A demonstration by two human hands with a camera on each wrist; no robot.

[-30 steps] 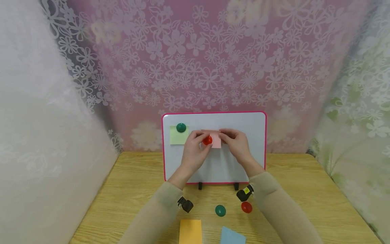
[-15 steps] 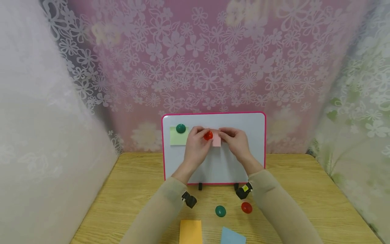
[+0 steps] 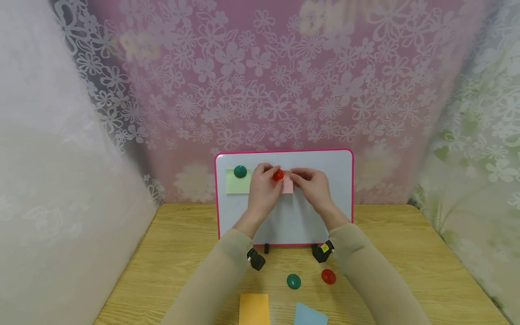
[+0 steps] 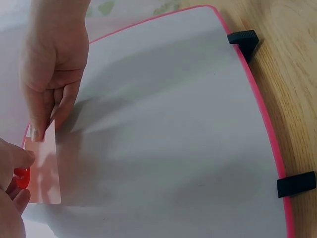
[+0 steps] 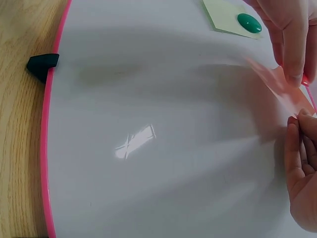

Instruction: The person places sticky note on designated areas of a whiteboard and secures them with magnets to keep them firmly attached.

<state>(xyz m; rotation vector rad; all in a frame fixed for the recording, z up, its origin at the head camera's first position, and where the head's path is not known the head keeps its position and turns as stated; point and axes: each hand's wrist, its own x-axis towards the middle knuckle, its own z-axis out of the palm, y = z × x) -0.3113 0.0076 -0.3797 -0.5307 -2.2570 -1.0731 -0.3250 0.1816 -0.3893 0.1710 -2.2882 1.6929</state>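
A pink sticky note (image 3: 288, 184) lies against the upper middle of a pink-rimmed whiteboard (image 3: 300, 221). My left hand (image 3: 263, 189) pinches a round red magnet (image 3: 278, 175) over the note's upper part. The note's right edge is pinched between thumb and fingers of my right hand (image 3: 314, 187). In the right wrist view the pink note (image 5: 282, 87) is bent, its lower edge standing off the board. The left wrist view shows the red magnet (image 4: 22, 177) between left thumb and fingers. Left of these, a green magnet (image 3: 240, 171) sits on a light green note (image 3: 237, 185) on the board.
On the wooden table (image 3: 183, 243) in front lie a green magnet (image 3: 294, 281) and a red magnet (image 3: 328, 276). Nearer are an orange note pad (image 3: 254, 309) and a blue note (image 3: 310, 314). Black feet (image 3: 266, 248) hold up the board.
My left hand has moved up and slightly right with the red magnet, toward the pink note's top. The note has risen slightly; my right hand keeps its pinch on the edge.
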